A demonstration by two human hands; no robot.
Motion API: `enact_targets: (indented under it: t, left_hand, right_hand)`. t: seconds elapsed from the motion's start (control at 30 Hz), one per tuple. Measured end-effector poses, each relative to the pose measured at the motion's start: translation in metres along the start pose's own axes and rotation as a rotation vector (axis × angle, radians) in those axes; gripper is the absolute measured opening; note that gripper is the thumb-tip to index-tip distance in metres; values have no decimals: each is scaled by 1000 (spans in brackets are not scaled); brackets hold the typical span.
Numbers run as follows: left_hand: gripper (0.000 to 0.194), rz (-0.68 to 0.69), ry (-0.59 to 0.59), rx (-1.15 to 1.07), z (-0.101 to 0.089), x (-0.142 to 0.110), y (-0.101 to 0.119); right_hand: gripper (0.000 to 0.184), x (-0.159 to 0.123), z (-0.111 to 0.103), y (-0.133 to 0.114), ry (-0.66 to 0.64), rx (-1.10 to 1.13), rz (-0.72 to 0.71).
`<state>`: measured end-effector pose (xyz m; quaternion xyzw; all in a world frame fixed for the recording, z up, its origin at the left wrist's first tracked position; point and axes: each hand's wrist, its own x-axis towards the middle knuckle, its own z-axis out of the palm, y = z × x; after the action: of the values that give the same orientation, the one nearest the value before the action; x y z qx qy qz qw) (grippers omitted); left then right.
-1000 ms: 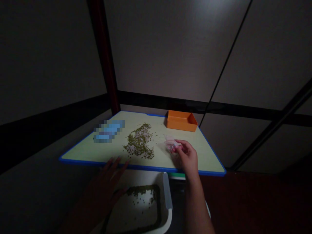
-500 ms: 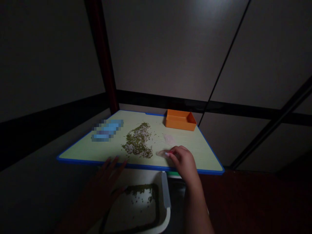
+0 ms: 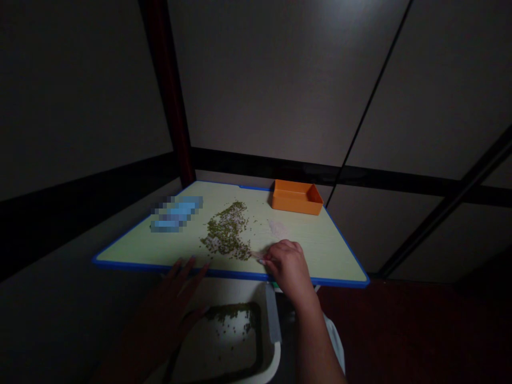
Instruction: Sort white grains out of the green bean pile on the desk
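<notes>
A loose heap of small green beans mixed with pale grains [image 3: 226, 230] covers the middle of a pale tabletop with a blue rim [image 3: 320, 250]. My right hand [image 3: 287, 264] is closed in a pinch on a small, pale, see-through flat piece [image 3: 257, 255], whose exact kind I cannot make out. Its tip reaches the heap's lower right edge. Just beyond that hand lies a small patch of pale grains [image 3: 277, 228]. In shadow, my left hand [image 3: 170, 304] has its fingers spread, with the tips at the table's front edge; it holds nothing visible.
An orange open box [image 3: 296, 198] stands at the far right corner of the table. A blurred blue item [image 3: 176, 214] lies at the left. Below the front edge is a white bin [image 3: 273, 360] with green beans along its inner floor. Walls close in behind and left.
My right hand has moved left with the see-through piece, bringing its tip to the heap's edge. My left hand stays where it was.
</notes>
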<state>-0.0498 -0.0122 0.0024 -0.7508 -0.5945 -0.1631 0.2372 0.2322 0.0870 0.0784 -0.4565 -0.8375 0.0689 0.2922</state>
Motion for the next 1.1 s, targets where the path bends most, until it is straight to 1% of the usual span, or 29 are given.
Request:
enact_targets:
  t: [0.13, 0.27, 0.43, 0.6, 0.73, 0.87, 0.97, 1.1]
  left_hand:
    - [70, -11, 3, -14, 5, -1, -1]
    - [66, -26, -2, -29, 8, -3, -1]
    - [66, -50, 4, -85, 6, -4, 0]
    - [65, -35, -8, -38, 0, -1, 1]
    - [66, -34, -25, -50, -1, 0, 1]
    - [67, -21, 9, -6, 1, 0, 1]
    - [70, 0, 8, 16, 0, 0, 2]
    - [67, 2, 6, 25, -3, 1, 2]
  right_hand:
    - [4, 0, 1, -1, 26, -32, 0]
    - [3, 0, 2, -1, 50, -60, 4]
    - [3, 1, 5, 0, 66, -92, 11]
    - [3, 2, 8, -1, 68, -72, 3]
    - [4, 2, 9, -3, 65, -73, -3]
    - [5, 2, 10, -4, 53, -84, 0]
    - [7, 3, 10, -4, 54, -101, 3]
    - [7, 4, 12, -5, 68, -119, 11]
